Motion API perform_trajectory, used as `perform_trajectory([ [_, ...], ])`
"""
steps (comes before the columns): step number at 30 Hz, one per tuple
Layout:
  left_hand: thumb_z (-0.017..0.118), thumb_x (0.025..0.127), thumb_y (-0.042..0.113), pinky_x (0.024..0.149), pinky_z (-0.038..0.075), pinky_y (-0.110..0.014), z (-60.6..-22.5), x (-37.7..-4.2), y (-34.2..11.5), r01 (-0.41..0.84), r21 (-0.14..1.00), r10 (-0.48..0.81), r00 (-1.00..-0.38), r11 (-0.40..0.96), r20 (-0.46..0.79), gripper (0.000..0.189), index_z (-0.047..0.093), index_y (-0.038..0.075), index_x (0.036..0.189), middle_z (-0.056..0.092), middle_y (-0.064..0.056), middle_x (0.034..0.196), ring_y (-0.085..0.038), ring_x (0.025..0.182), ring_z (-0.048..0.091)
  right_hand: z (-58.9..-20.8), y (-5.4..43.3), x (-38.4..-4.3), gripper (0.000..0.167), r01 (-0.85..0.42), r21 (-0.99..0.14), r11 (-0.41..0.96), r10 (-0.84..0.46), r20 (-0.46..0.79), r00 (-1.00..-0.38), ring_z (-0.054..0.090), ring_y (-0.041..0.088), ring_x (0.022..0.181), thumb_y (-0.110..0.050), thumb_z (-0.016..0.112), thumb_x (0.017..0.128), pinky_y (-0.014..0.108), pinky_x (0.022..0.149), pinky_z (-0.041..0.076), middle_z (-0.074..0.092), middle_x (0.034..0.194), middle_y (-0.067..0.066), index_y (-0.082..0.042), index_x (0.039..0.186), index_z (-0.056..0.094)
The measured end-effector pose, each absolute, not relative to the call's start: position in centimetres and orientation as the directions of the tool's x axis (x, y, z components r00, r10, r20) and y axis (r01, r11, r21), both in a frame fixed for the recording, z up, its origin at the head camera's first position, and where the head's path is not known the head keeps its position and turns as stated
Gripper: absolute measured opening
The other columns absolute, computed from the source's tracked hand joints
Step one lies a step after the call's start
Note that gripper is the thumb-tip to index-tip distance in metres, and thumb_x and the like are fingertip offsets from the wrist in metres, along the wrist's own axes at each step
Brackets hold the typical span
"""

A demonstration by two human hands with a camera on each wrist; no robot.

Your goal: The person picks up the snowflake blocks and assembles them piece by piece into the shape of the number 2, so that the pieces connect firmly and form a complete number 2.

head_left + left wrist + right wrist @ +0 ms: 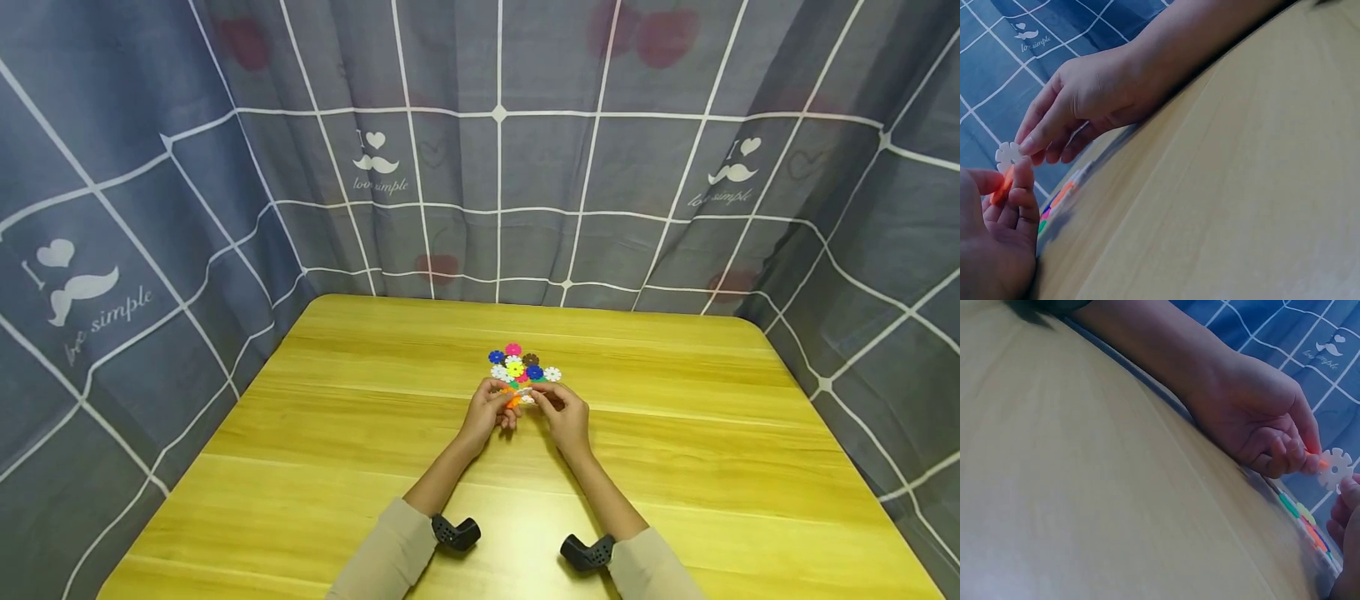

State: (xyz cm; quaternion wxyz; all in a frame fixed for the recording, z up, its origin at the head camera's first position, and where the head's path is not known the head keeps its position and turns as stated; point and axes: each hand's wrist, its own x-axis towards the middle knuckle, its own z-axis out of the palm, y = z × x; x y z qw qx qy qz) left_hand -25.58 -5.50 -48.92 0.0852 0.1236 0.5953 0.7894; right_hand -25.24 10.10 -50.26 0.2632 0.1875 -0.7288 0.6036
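Observation:
Just in front of a small pile, my left hand (483, 414) pinches an orange plastic disc (1002, 187) between thumb and fingers. Facing it, my right hand (567, 418) pinches a white notched snowflake disc (1335, 469) by its edge. The two discs touch and overlap, the orange one at the white one's rim; whether their slots are locked cannot be made out. Right behind the fingers lie several more snowflake discs, among them a yellow one (514, 368), a pink one (513, 349), a brown one (531, 360) and a blue one (497, 357).
Beneath everything is a wood-grain table (360, 483). A grey-blue checked curtain (457, 167) hangs around its back and sides. Black wrist devices sit on the left forearm (456, 533) and the right forearm (587, 552). One white disc (552, 374) lies at the pile's right edge.

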Motion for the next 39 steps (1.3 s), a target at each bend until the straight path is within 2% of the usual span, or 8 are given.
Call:
perform_trajectory([
  [4,0.036,0.098,0.003,0.046,0.041,-0.017,-48.9,-25.6,-5.7,0.002,0.973,0.351,-0.932,-0.229,0.084,0.026,0.029,-0.016,0.116,0.058,-0.01,0.066,-0.011,0.048,0.053,-51.6,10.5,-26.2,0.01,-0.606,-0.764,0.222,0.033,0.627,-0.778,0.064,0.025,0.072,0.002,0.066,0.082,0.021,0.063,0.052,0.068,0.087,0.014,0.002,0.091,0.069],
  [9,0.035,0.1,0.005,0.047,0.041,-0.017,-48.9,-25.6,-5.7,-0.009,0.979,0.361,-0.93,-0.202,0.066,0.024,0.037,-0.013,0.116,0.057,-0.009,0.067,-0.01,0.049,0.051,-52.1,11.1,-26.9,0.013,-0.579,-0.736,0.351,0.03,0.626,-0.779,0.056,0.017,0.066,-0.006,0.07,0.081,0.02,0.057,0.048,0.067,0.082,0.007,-0.003,0.094,0.071],
  [13,0.036,0.1,0.005,0.046,0.039,-0.018,-49.0,-25.7,-5.7,0.008,0.974,0.328,-0.941,-0.227,0.084,0.021,0.04,-0.013,0.109,0.055,-0.01,0.067,-0.011,0.049,0.049,-52.1,11.6,-27.5,0.023,-0.451,-0.742,0.495,0.065,0.55,-0.833,0.05,0.02,0.069,-0.012,0.073,0.079,0.026,0.06,0.042,0.062,0.081,0.006,-0.002,0.1,0.07],
  [17,0.037,0.099,0.003,0.044,0.039,-0.018,-49.4,-25.8,-5.6,0.021,0.974,0.312,-0.945,-0.225,0.093,0.018,0.043,-0.012,0.108,0.055,-0.011,0.066,-0.011,0.048,0.047,-52.1,11.8,-27.9,0.033,-0.316,-0.701,0.639,0.034,0.436,-0.899,0.048,0.023,0.082,-0.024,0.075,0.078,0.032,0.066,0.04,0.058,0.088,0.009,-0.004,0.104,0.07],
  [23,0.039,0.098,0.001,0.042,0.038,-0.017,-49.4,-25.5,-5.4,0.034,0.978,0.3,-0.949,-0.206,0.096,0.018,0.045,-0.014,0.105,0.053,-0.014,0.066,-0.01,0.047,0.045,-52.3,11.8,-27.7,0.033,-0.278,-0.642,0.715,0.008,0.404,-0.915,0.048,0.026,0.091,-0.027,0.077,0.076,0.037,0.073,0.042,0.057,0.094,0.01,-0.007,0.102,0.071],
  [30,0.042,0.098,0.003,0.042,0.035,-0.017,-48.8,-25.2,-5.4,0.071,0.985,0.239,-0.965,-0.157,0.107,0.023,0.049,-0.017,0.105,0.052,-0.011,0.064,-0.008,0.047,0.042,-52.3,11.9,-27.6,0.026,-0.34,-0.775,0.533,0.058,0.434,-0.899,0.053,0.017,0.071,-0.01,0.076,0.076,0.027,0.062,0.046,0.062,0.081,0.006,-0.005,0.098,0.064],
  [35,0.044,0.097,0.005,0.042,0.033,-0.015,-48.7,-25.2,-5.5,0.113,0.985,0.189,-0.972,-0.129,0.136,0.024,0.051,-0.016,0.106,0.051,-0.025,0.068,-0.009,0.049,0.042,-52.1,12.0,-27.2,0.019,-0.341,-0.928,0.153,0.103,0.358,-0.928,0.06,0.017,0.063,-0.004,0.069,0.082,0.026,0.055,0.053,0.063,0.077,0.013,0.002,0.1,0.065],
  [39,0.047,0.097,0.007,0.042,0.033,-0.014,-48.6,-25.1,-5.6,0.171,0.983,0.158,-0.971,-0.068,0.18,0.024,0.055,-0.014,0.104,0.05,-0.034,0.071,-0.012,0.052,0.043,-51.8,11.9,-26.6,0.023,-0.267,-0.959,-0.094,0.085,0.26,-0.962,0.062,0.023,0.059,-0.006,0.065,0.085,0.031,0.054,0.054,0.064,0.074,0.017,0.008,0.104,0.062],
])
